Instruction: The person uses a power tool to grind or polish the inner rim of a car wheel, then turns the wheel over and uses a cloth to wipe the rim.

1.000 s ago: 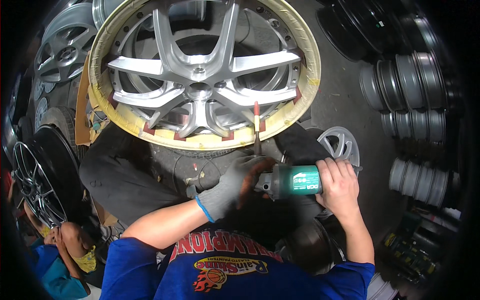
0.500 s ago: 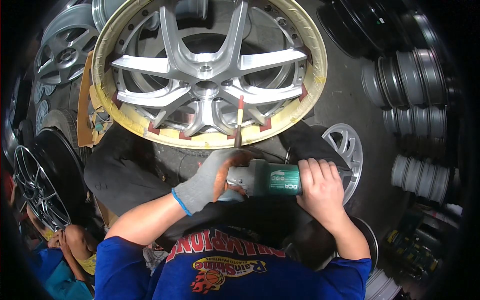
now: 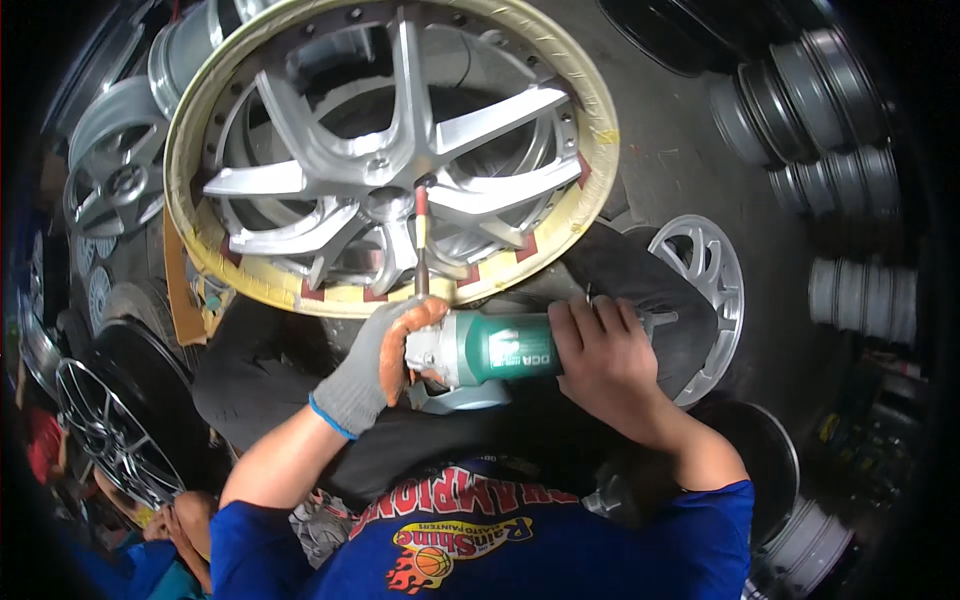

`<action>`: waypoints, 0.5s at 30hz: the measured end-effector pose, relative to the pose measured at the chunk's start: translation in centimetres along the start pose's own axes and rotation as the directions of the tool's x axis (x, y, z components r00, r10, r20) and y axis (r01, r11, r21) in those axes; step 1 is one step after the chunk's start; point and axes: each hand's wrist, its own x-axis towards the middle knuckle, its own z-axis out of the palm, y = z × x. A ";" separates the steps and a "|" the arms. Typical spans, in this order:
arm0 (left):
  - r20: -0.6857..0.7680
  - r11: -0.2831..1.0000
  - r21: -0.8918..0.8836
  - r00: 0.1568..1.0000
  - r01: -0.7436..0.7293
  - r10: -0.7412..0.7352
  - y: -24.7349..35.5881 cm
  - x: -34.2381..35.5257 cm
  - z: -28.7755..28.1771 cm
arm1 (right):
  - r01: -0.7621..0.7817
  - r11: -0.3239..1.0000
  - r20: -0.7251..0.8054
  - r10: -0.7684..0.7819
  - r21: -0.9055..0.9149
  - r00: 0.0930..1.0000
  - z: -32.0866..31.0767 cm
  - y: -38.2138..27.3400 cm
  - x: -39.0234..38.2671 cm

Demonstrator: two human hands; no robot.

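Both my hands hold a green and grey angle grinder [image 3: 505,347] sideways above my lap. My left hand [image 3: 375,355], in a grey glove with orange palm, is closed round the metal gear head. My bare right hand [image 3: 610,350] wraps the rear of the body. From beside my left hand a slim rod [image 3: 421,240], dark at the base with yellow and red bands, points up over the alloy wheel [image 3: 310,180]. Its dark tip lies just right of the hub hole; contact is unclear. Yellow masking tape [image 3: 600,180] covers the wheel's rim. A bluish guard [image 3: 460,398] shows under the grinder.
Stacked rim barrels [image 3: 865,305] stand at right, with a silver wheel [image 3: 725,310] beside my knee. More wheels [image 3: 125,180] and a cardboard box [image 3: 182,290] are at left. At lower left another person's hand [image 3: 185,525] shows.
The view has tilted, with the left side lower and the right higher. My hands and the grinder have shifted left, and the rod's tip is nearer the hub hole.
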 end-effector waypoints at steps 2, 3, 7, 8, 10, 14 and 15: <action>0.029 0.986 0.013 0.986 -0.166 0.165 -0.4 -1.1 0.2 | -0.005 1.000 -0.027 0.005 -0.008 1.000 0.0 -0.1 -0.5; -0.030 0.987 0.066 0.989 -0.145 0.148 0.2 -2.2 1.3 | -0.002 0.999 -0.005 0.002 0.032 1.000 -0.7 -0.2 -0.9; -0.082 0.932 0.311 0.972 -0.185 0.220 -0.6 -4.8 1.5 | 0.003 0.967 0.081 -0.024 0.253 0.996 -0.7 -1.4 -2.3; -0.111 0.926 0.344 0.973 -0.152 0.201 -0.6 -5.3 1.4 | -0.026 0.924 0.166 -0.041 0.381 0.985 0.0 -1.9 -2.4; -0.204 0.945 0.322 0.969 -0.065 0.136 -0.1 -6.4 1.9 | -0.026 0.864 0.211 -0.093 0.502 0.973 1.5 -3.2 -2.0; -0.347 0.906 0.423 0.924 0.004 0.158 0.3 -9.1 0.8 | -0.054 0.625 0.334 -0.340 0.779 0.879 4.5 -5.0 0.8; -0.335 0.891 0.454 0.926 -0.002 0.173 -0.3 -9.8 -0.2 | -0.086 0.531 0.375 -0.466 0.843 0.801 6.2 -5.8 1.8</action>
